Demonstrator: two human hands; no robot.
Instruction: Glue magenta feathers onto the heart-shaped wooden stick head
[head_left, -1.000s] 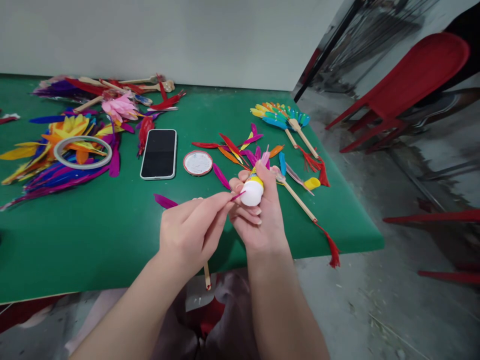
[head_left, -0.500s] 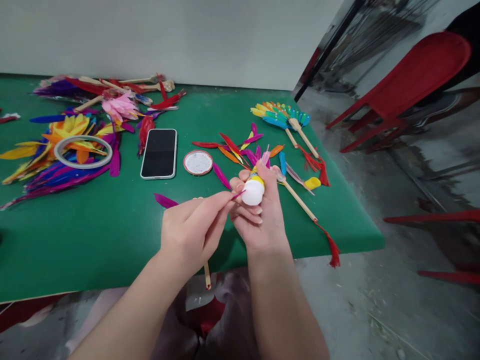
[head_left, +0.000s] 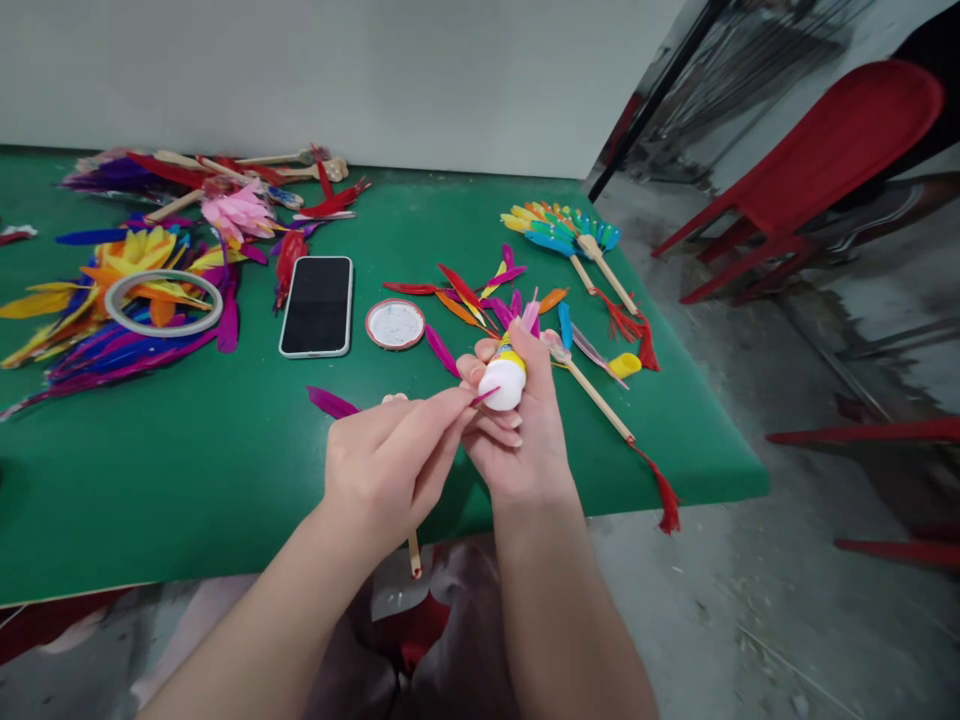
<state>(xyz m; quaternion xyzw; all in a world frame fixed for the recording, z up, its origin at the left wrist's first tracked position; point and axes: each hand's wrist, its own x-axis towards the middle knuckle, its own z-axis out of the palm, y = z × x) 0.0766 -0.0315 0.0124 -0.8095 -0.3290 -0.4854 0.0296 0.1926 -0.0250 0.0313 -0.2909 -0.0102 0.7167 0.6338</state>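
Observation:
My right hand (head_left: 517, 430) is wrapped round a small white glue bottle (head_left: 502, 382) with a yellow label, its white end turned toward me. My left hand (head_left: 390, 455) pinches a thin magenta feather (head_left: 484, 396), whose tip touches the bottle's white end. A wooden stick (head_left: 413, 553) pokes out below my left hand, also held by it. Both hands hover over the near edge of the green table (head_left: 187, 480). Loose coloured feathers (head_left: 465, 290) lie just beyond my hands.
A black phone (head_left: 318, 304) and a round red-rimmed lid (head_left: 395, 324) lie mid-table. A tape ring (head_left: 163, 302) rests on a feather pile at left. Finished feather fans (head_left: 559, 232) with sticks and red tassels lie at right. Red chairs (head_left: 817, 160) stand on the floor.
The magenta feather's tip has slid a little along the bottle's white end. Otherwise both hands stay in nearly the same place.

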